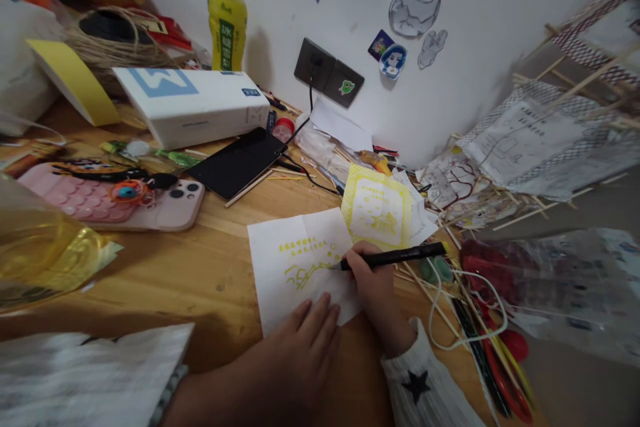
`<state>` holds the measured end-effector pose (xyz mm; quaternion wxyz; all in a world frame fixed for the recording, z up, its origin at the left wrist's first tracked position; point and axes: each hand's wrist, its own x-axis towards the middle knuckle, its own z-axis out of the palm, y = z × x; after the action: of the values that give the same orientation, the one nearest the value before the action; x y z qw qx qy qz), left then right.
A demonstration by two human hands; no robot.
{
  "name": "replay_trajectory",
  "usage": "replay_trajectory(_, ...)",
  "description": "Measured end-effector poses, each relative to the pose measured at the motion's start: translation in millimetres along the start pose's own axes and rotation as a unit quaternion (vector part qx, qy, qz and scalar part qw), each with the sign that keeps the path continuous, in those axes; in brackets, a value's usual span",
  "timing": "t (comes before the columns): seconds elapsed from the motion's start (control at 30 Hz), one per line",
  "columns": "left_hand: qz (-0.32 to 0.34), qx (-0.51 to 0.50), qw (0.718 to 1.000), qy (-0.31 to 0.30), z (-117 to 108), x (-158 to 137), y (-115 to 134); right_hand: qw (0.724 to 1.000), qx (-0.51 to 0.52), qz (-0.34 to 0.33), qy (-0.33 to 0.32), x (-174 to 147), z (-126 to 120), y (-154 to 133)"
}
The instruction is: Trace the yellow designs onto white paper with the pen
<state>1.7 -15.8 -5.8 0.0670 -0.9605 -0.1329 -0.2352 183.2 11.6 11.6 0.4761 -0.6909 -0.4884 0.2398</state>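
A white sheet of paper (273, 280) with yellow lettering and a yellow line drawing lies on the wooden table. My left hand (305, 347) rests flat on its lower edge, fingers stretched out. In my right hand (373, 283) is a black marker (405, 255) with a yellow end, tilted so its tip meets the paper at the right of the drawing. Touching the sheet's upper right is another paper (377, 207) with a yellow border and a similar yellow drawing.
Left of the paper are a pink phone (170, 207), a black tablet-like device (240, 160) on a cable and a white box (200, 103). A yellow drink bottle (227, 20) stands behind. Stick frames (530, 127), plastic bags (565, 287) and a looped white cord (500, 333) crowd the right.
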Motion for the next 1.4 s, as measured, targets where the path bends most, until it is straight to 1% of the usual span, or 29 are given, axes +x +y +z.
replay_trajectory(0.17,-0.006,-0.001,1.000,0.010,1.0,-0.9,1.1,1.000,0.004,-0.004,0.015,1.5,0.2,0.1)
replay_trajectory(0.37,-0.008,0.003,1.000,0.008,2.7,0.3,0.8,1.000,0.005,0.008,0.016,1.7,-1.7,-2.0)
replay_trajectory(0.57,-0.014,-0.009,1.000,0.027,8.2,-2.5,2.6,1.000,0.001,0.013,0.028,2.4,-2.9,-6.1)
replay_trajectory(0.67,-0.012,-0.006,1.000,0.024,9.5,-2.7,2.7,0.999,0.002,0.012,0.032,3.4,-3.9,-4.8)
replay_trajectory(0.83,-0.013,-0.009,1.000,0.021,9.7,-2.1,1.5,0.999,-0.005,-0.010,0.037,5.1,-6.5,-1.2)
replay_trajectory(1.0,-0.015,-0.018,0.999,0.026,14.3,-4.0,1.7,0.997,0.011,-0.052,0.055,4.0,-12.0,0.0)
replay_trajectory(1.07,-0.014,-0.025,0.999,0.025,14.8,-4.0,1.2,0.996,0.010,-0.085,0.039,2.3,-13.7,-0.4)
replay_trajectory(1.17,-0.016,-0.031,0.999,0.021,13.3,-2.3,-0.3,0.988,0.008,-0.153,-0.008,-1.3,-13.2,-3.0)
replay_trajectory(1.23,-0.023,-0.026,0.999,0.015,11.8,-0.8,-1.3,0.983,0.011,-0.178,-0.051,-4.1,-11.7,-5.9)
replay_trajectory(1.33,-0.041,-0.022,0.999,0.007,10.6,0.5,-1.9,0.981,0.009,-0.157,-0.114,-7.7,-11.0,-8.7)
replay_trajectory(1.4,-0.045,-0.026,0.999,0.005,10.4,0.5,-1.5,0.982,0.017,-0.134,-0.129,-8.8,-11.4,-8.0)
